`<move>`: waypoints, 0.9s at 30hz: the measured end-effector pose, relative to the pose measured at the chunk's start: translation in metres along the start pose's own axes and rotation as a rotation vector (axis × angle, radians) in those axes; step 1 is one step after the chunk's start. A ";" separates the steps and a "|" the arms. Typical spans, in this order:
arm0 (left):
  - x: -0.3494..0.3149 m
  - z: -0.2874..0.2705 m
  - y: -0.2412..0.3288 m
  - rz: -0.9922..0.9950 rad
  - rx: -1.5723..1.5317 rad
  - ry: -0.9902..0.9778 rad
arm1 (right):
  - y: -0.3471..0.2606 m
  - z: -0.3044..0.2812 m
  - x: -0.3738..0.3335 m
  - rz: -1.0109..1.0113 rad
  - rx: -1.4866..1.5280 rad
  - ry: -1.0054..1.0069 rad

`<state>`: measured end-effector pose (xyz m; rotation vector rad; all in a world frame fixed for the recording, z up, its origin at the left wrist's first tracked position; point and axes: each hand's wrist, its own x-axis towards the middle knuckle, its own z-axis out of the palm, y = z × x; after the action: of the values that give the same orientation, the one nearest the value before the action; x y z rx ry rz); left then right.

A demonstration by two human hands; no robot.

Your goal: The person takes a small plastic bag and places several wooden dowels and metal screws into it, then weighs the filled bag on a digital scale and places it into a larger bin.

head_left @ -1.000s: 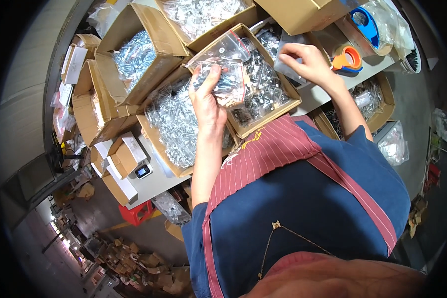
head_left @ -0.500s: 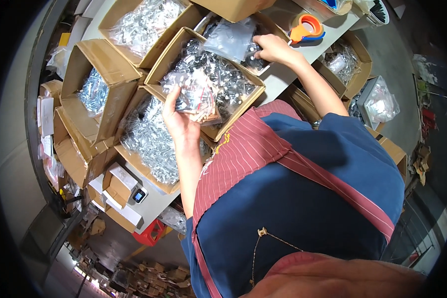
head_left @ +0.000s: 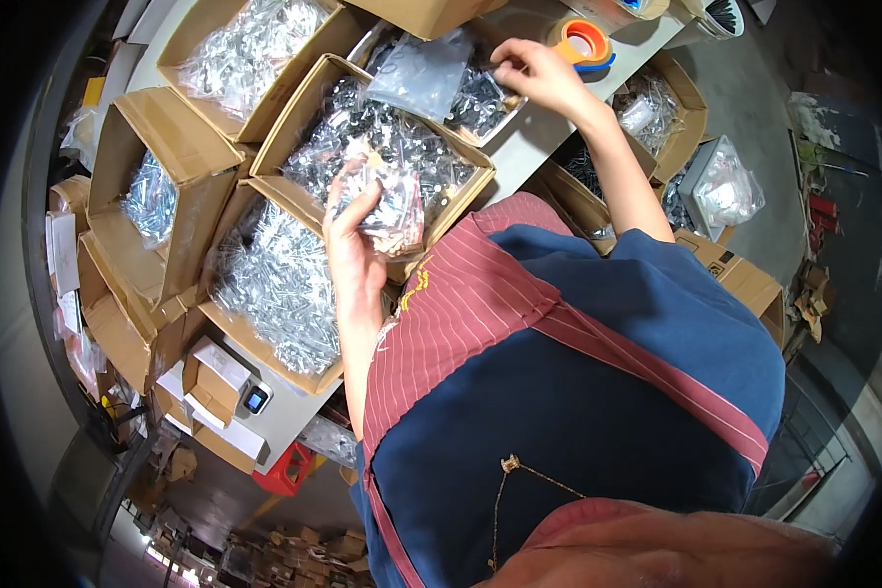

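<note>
On a grey worktable (head_left: pixel 534 147) crowded with cartons, a partly filled clear bag (head_left: pixel 387 201) is clasped by the left hand (head_left: pixel 348 240) above the central hardware carton (head_left: pixel 294 127), while beyond it small parts are pinched by the right hand (head_left: pixel 529 73).

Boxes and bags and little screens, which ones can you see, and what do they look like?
Clear bag of small parts: held in the left hand.
Brown cardboard box: under that bag, full of shiny hardware.
Grey plastic bag: near the right hand.
Small scale screen: lower left, glowing blue.
</note>
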<state>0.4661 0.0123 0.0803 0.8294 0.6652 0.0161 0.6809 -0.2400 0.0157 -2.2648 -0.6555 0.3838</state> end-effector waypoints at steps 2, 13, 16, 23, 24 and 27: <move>-0.002 0.002 -0.005 -0.039 0.002 0.022 | -0.005 0.019 -0.007 -0.093 -0.290 -0.034; -0.003 0.006 -0.001 -0.028 0.030 0.051 | -0.046 -0.011 -0.013 0.120 0.759 -0.224; -0.003 0.020 0.000 -0.072 0.093 -0.129 | -0.088 -0.007 -0.023 0.004 0.846 -0.355; -0.021 0.006 -0.003 0.010 0.254 -0.004 | -0.132 0.042 -0.021 -0.136 0.349 -0.364; -0.027 -0.005 0.002 0.093 0.208 0.086 | -0.137 0.051 -0.014 -0.028 0.413 -0.372; -0.040 -0.042 0.015 0.107 -0.209 0.191 | -0.119 0.094 0.014 -0.386 0.083 -0.229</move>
<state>0.4143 0.0399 0.0919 0.6656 0.7838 0.2605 0.6095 -0.1064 0.0366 -1.9733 -1.1487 0.4719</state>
